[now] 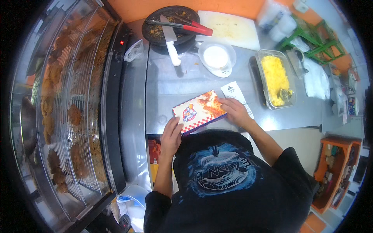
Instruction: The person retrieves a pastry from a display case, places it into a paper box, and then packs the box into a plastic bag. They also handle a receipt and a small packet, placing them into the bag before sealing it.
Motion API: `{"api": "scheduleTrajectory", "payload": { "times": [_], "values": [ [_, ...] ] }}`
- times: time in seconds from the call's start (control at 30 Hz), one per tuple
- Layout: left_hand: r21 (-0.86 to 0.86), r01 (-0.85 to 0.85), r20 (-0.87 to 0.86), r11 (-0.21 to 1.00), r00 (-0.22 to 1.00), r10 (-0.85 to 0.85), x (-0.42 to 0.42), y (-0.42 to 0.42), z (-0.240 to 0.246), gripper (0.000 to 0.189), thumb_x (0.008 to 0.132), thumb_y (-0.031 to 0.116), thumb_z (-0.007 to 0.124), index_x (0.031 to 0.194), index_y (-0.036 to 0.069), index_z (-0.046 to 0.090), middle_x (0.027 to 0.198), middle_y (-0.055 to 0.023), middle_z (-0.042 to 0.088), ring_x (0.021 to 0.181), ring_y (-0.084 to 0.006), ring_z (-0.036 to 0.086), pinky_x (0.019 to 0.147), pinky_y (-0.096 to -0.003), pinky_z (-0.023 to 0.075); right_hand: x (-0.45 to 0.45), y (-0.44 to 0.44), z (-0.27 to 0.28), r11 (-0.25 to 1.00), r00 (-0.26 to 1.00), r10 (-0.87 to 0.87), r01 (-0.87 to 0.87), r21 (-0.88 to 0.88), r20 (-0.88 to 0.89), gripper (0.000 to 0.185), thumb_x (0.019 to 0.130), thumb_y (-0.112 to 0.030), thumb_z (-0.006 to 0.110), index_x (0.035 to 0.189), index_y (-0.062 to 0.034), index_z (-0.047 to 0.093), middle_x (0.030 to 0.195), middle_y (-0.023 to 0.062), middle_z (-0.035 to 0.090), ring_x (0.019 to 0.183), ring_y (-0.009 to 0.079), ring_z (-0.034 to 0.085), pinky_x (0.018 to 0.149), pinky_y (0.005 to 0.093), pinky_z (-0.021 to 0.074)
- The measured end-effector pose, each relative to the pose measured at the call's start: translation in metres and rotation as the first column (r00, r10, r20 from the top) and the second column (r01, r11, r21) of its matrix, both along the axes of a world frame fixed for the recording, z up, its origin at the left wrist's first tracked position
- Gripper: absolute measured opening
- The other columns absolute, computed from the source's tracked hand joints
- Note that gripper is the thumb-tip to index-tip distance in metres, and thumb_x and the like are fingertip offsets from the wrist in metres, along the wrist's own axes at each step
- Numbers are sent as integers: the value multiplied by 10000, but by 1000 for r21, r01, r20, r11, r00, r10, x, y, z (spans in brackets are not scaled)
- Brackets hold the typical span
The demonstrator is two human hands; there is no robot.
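Observation:
A closed cardboard food box [193, 112], printed with fried chicken and a red check border, sits at the front of the steel worktable [166, 87]. My left hand [171, 134] holds its left end, and my right hand [234, 110] grips the right end. Just behind my right hand lies a paper receipt [234, 92], partly covered by that hand. Farther back, a white plastic bowl [215, 56] stands on a small white kitchen scale [224, 73]. To the right is a clear tub [269, 106] of yellow food, with something round sunk in its near end.
A knife [174, 55] and red-handled tongs [198, 29] rest across a dark round board [151, 32]. Behind the scale lies a white cutting board [230, 29]. A glass warming cabinet [109, 96] with fried pieces stands left. Plastic bags [316, 78] and a green rack [314, 43] are right.

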State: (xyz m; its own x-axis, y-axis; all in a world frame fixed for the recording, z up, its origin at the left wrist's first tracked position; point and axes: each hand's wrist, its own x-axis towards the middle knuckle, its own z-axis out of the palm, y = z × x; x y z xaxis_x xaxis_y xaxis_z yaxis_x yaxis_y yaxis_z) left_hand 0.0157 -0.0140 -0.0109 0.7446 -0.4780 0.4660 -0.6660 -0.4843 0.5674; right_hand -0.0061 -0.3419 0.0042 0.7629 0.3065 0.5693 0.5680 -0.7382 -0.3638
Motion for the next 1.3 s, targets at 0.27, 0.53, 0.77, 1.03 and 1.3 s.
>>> {"api": "scheduleTrajectory", "payload": {
  "times": [0.27, 0.53, 0.77, 1.03, 1.3],
  "values": [
    [45, 55, -139, 997, 989, -48, 0, 4, -15, 391, 802, -43, 691, 1168, 55, 594, 1448, -217, 510, 1281, -424, 555, 1026, -476, 505, -14, 11, 14, 982, 962, -151, 121, -142, -225, 378, 745, 12, 635, 1116, -58, 642, 1317, 69, 635, 1127, 311, 626, 943, 394, 530],
    [392, 71, -69, 917, 997, -47, 6, -27, 34, 643, 792, 338, 803, 1331, 84, 560, 1528, -209, 410, 1433, -426, 367, 1171, -579, 273, -45, 37, 28, 947, 915, -270, 309, 89, -301, 248, 817, -56, 658, 1066, -52, 660, 1166, 144, 681, 1002, 312, 664, 826, 388, 536],
    [464, 159, -7, 872, 984, -176, 25, -54, 27, 611, 909, 328, 691, 1466, 151, 510, 1536, -226, 400, 1415, -465, 373, 1162, -589, 290, -49, 73, -10, 837, 547, -12, 463, 291, -837, 320, 939, -276, 644, 901, 40, 680, 726, 155, 693, 647, 272, 690, 653, 393, 543],
    [445, 127, 61, 886, 983, -171, 20, -57, 14, 626, 871, 204, 713, 1458, 130, 507, 1534, -234, 382, 1414, -485, 349, 1145, -634, 293, -20, 86, -19, 630, 130, 249, 731, 263, -960, 388, 953, -332, 550, 837, 18, 669, 653, 84, 638, 504, 150, 603, 440, 283, 453],
    [494, 61, 81, 867, 990, -116, 11, -63, 6, 576, 924, 203, 652, 1471, 328, 522, 1550, -255, 364, 1437, -495, 324, 1148, -670, 253, -22, 89, -21, 583, 140, 279, 761, 283, -950, 347, 936, -287, 520, 832, 9, 667, 630, 77, 616, 468, 141, 567, 404, 273, 418]
  ]
}}
